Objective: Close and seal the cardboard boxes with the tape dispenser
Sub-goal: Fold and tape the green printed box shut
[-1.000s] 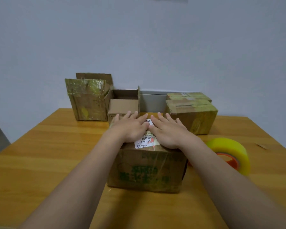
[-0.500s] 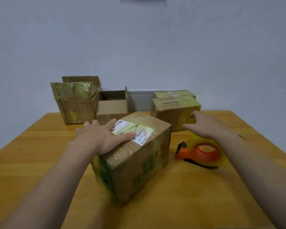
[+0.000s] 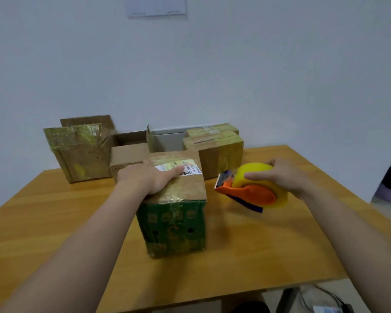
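A person's left hand [image 3: 149, 179] lies flat, fingers straight, on the closed flaps of a green-printed cardboard box [image 3: 176, 224] mid-tabletop [image 3: 54, 211], apparently pinning them shut. The right hand [image 3: 282, 177] curls round the glossy yellow roll of an orange plastic tape dispenser [image 3: 251, 193] (held just beside the box, cutter facing it). Crinkled tape covers the box's top.

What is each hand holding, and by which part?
The right hand grips the tape dispenser around its yellow roll. The left hand only presses flat on top of the closed box.
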A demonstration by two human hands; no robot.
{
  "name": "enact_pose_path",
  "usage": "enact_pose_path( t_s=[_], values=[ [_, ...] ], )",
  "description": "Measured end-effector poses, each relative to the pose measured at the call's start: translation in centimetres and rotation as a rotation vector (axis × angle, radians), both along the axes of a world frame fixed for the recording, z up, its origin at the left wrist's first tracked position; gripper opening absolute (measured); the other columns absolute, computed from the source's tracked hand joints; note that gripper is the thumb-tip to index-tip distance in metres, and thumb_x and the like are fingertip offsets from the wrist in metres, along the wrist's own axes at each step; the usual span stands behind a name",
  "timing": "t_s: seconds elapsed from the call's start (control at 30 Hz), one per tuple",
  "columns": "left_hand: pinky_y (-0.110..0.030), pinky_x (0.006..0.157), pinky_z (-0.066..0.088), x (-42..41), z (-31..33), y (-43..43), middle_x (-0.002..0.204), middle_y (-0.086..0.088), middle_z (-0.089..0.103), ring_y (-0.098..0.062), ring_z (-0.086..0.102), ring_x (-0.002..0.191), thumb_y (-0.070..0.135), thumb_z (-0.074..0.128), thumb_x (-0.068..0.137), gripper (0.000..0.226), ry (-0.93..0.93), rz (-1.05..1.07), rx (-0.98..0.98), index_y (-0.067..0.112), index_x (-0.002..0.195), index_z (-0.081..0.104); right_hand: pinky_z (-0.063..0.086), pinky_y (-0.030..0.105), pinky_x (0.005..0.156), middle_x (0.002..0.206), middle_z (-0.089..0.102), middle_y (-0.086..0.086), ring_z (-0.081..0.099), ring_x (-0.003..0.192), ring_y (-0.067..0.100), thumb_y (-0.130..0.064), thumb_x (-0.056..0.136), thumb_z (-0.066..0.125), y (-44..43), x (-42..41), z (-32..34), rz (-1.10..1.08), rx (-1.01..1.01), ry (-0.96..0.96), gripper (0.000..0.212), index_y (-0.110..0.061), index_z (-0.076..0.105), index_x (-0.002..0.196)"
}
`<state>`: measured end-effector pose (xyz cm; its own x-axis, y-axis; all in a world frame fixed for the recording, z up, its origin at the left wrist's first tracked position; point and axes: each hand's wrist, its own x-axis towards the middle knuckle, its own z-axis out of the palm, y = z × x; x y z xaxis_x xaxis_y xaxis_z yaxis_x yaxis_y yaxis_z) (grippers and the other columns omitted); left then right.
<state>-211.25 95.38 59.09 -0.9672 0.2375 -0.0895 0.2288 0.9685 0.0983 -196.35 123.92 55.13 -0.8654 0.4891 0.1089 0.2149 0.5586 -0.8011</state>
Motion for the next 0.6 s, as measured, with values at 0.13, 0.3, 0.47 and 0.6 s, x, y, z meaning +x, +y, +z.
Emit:
enact_pose_path(
  t_s=[0.13,0.3,0.47,0.6],
  values=[
    [-0.040,0.084,0.043,0.5,0.8,0.2,0.139,-0.008,0.062,-0.033,0.060,0.122,0.107,0.020,0.061,0.127,-0.026,-0.025,-0.004,0.019,0.148,0.048,0.046,0.036,0.058,0.067,0.067,-0.004,0.063,0.063,0.015,-0.066,0.048,0.085,0.5,1.9,3.2,0.074,0.056,0.205,0.063,-0.012,0.074,0.078],
    [-0.034,0.077,0.051,0.0,2.4,-0.2,0.118,0.000,0.071,-0.020,0.064,0.100,0.096,0.044,0.073,0.092,0.215,-0.142,0.060,0.023,0.125,0.066,0.041,0.015,0.048,0.062,0.062,-0.010,0.058,0.057,0.003,-0.049,0.057,0.092,-1.9,2.5,7.1,0.228,0.135,0.359,0.042,-0.018,0.068,0.072],
    [-0.033,0.092,0.052,2.0,4.8,-0.5,0.122,0.010,0.061,-0.007,0.058,0.113,0.030,0.069,0.095,0.030,0.282,-0.694,0.761,0.032,0.125,0.067,0.045,0.019,0.049,0.069,0.066,0.001,0.063,0.062,0.007,-0.056,0.056,0.088,-5.2,0.8,9.4,0.347,0.278,0.368,0.048,-0.015,0.070,0.075],
    [-0.025,0.086,0.046,1.6,5.6,-1.8,0.125,0.009,0.058,-0.008,0.056,0.115,0.015,0.067,0.094,0.035,0.259,-0.772,0.671,0.034,0.123,0.070,0.049,0.017,0.051,0.077,0.069,-0.009,0.068,0.074,0.008,-0.074,0.054,0.084,-7.3,-0.7,10.3,0.392,0.330,0.373,0.059,-0.021,0.071,0.078]
  ],
)
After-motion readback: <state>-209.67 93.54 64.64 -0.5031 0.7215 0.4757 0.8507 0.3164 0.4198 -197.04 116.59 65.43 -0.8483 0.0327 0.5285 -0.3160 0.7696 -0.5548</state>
